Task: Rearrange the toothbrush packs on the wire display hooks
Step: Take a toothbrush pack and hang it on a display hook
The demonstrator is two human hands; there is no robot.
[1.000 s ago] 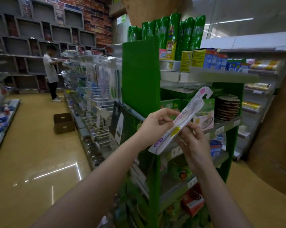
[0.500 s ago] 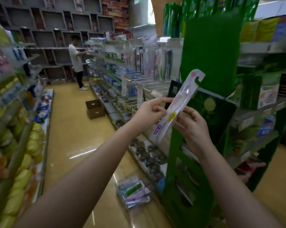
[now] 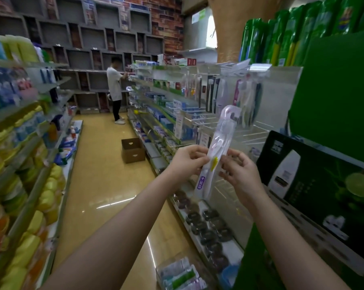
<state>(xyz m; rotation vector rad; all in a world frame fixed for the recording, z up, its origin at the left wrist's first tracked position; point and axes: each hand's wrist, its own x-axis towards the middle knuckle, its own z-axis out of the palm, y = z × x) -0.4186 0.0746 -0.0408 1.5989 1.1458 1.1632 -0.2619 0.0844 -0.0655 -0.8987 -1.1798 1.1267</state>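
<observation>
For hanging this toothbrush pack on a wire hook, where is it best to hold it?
Probably grip the toothbrush pack at its middle, by its long edges from both sides, as the left hand and right hand do. It is flat and narrow, and this leaves its top hanger end free.

Toothbrush pack: one long, narrow clear blister, rounded hang tab at the top, white brush with a yellow grip patch inside, purple label near the lower end. Held up in the aisle, tilted with its top leaning right, pinched at mid-length between the left hand and the right hand. Wire display hooks: white prongs jutting from the panel just behind the pack, the nearest ones bare. Hanging toothbrush packs: several on the upper hooks, upright, blurred. More packs lie in a clear bin below.
</observation>
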